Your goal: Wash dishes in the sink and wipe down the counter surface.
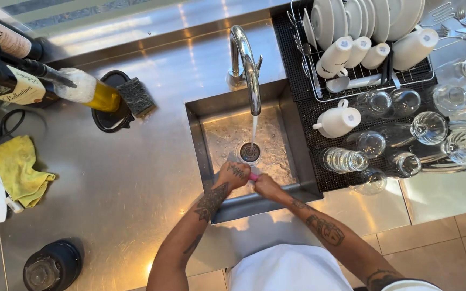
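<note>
1. Both hands meet low in the sink [206, 156], at its near edge, with a small pink thing [253, 177] pinched between them.
2. Left hand [233, 175] and right hand [268, 186] are curled closed on it; what it is cannot be told.
3. Water runs from the tap [249, 64] to the drain [250, 152], just beyond the hands.
4. This looks like rinsing; the stream lies slightly farther away.

Left hand [234, 175] and right hand [267, 186] together over square steel sink [207, 156], clasping small pink object [253, 177]. Curved chrome tap [246, 62] running thin water stream [253, 129] into round drain [249, 152].
</note>
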